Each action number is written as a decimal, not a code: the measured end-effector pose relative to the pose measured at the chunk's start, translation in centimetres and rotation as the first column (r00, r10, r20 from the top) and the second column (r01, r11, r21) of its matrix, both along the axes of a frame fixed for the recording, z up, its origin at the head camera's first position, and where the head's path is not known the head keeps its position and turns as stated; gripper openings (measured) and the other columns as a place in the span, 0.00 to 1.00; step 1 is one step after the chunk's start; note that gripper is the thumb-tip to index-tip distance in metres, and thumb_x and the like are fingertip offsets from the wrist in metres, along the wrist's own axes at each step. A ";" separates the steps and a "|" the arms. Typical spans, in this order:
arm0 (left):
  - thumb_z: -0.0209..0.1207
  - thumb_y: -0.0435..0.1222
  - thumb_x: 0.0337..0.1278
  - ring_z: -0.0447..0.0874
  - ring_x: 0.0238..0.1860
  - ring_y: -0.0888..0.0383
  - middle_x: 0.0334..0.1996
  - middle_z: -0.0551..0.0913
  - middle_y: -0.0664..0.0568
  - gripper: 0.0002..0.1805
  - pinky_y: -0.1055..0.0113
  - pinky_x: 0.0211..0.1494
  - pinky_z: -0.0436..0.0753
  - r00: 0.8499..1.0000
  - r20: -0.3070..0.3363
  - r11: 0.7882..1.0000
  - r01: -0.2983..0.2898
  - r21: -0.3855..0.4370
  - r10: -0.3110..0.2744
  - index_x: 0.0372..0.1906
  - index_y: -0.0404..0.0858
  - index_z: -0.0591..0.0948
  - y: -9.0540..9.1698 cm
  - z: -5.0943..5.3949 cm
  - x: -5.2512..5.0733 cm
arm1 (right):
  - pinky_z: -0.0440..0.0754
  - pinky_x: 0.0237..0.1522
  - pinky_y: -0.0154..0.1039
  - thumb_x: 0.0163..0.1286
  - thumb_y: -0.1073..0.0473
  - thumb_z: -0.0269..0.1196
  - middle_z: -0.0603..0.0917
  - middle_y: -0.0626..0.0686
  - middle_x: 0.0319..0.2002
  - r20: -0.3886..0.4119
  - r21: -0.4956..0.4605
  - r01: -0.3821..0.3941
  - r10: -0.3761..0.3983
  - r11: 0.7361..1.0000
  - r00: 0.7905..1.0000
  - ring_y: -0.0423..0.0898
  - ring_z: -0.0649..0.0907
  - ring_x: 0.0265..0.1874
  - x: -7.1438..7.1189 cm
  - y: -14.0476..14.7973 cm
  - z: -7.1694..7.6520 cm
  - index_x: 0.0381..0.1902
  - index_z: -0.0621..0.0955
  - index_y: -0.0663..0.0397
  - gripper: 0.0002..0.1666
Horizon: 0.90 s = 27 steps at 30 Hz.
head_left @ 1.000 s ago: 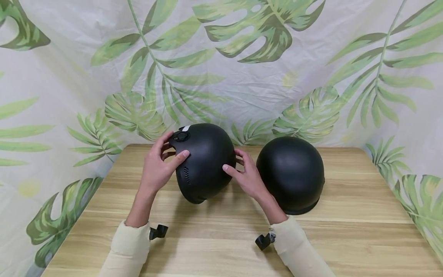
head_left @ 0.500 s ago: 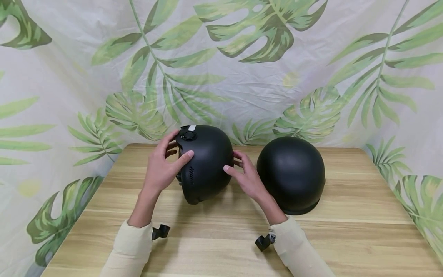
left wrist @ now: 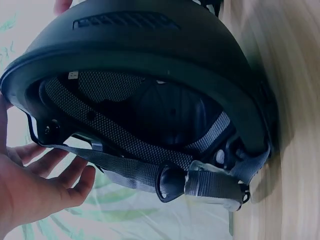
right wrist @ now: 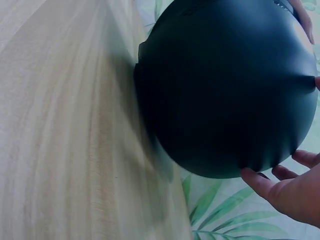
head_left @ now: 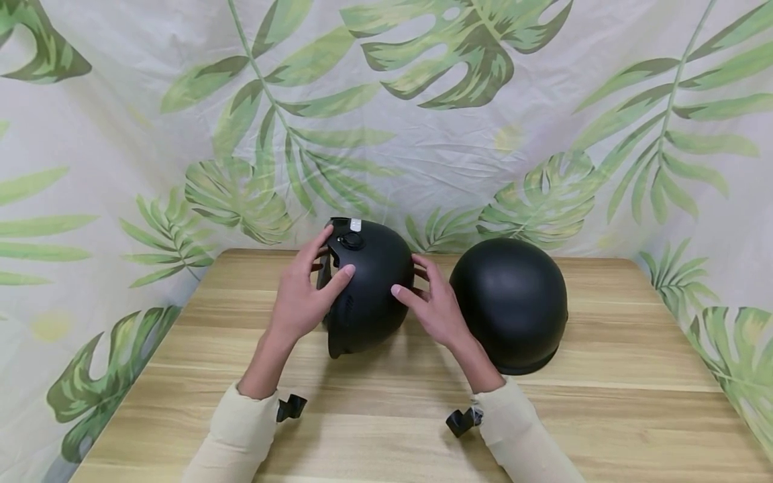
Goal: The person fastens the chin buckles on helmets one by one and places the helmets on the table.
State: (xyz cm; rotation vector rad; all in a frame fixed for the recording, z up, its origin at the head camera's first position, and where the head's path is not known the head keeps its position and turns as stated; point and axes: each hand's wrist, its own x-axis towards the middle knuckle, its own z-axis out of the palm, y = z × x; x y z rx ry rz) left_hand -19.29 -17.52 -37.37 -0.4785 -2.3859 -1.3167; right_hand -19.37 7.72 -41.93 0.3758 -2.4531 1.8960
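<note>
Helmet, tipped sideways on or just above the desk beside a second helmet, could roll or drop if the fingers (left hand gripping near the rim, right hand cupping the smooth crown) slide.

counter: pale wood, streaky grain running side to side
right helmet: black, smooth, sits on it dome up
left helmet: black, tilted over it, contact unclear
</note>
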 end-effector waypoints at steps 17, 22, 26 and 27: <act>0.70 0.40 0.70 0.67 0.82 0.46 0.81 0.70 0.47 0.43 0.39 0.82 0.68 0.992 -0.065 0.990 0.101 -0.097 -0.108 0.85 0.43 0.65 1.2 0.1 0.3 | 0.75 0.75 0.62 0.75 0.49 0.68 0.66 0.57 0.82 0.005 0.007 0.003 -0.003 1.000 1.000 0.62 0.71 0.80 -0.1 0.1 -0.1 0.83 0.65 0.49 0.44; 0.66 0.41 0.74 0.64 0.84 0.46 0.83 0.67 0.49 0.41 0.39 0.84 0.64 0.985 -0.045 0.979 0.158 -0.126 -0.165 0.86 0.46 0.63 1.2 0.3 0.4 | 0.74 0.76 0.62 0.73 0.49 0.70 0.66 0.55 0.80 -0.094 0.055 0.014 -0.009 0.998 0.996 0.58 0.68 0.81 0.1 0.2 0.3 0.82 0.67 0.48 0.44; 0.63 0.43 0.77 0.62 0.84 0.45 0.84 0.65 0.49 0.39 0.38 0.84 0.63 0.979 -0.024 0.970 0.196 -0.144 -0.202 0.86 0.48 0.62 1.2 0.2 0.6 | 0.71 0.78 0.63 0.74 0.47 0.70 0.64 0.54 0.81 -0.134 0.105 0.024 -0.010 0.994 0.991 0.55 0.66 0.82 0.2 0.2 0.6 0.82 0.67 0.50 0.45; 0.62 0.43 0.77 0.62 0.84 0.45 0.84 0.65 0.49 0.39 0.37 0.83 0.63 0.978 -0.022 0.968 0.203 -0.149 -0.209 0.86 0.48 0.62 1.2 0.2 0.6 | 0.71 0.78 0.63 0.74 0.46 0.70 0.64 0.54 0.82 -0.139 0.116 0.026 -0.010 0.993 0.990 0.55 0.66 0.82 0.3 0.3 0.7 0.82 0.67 0.50 0.45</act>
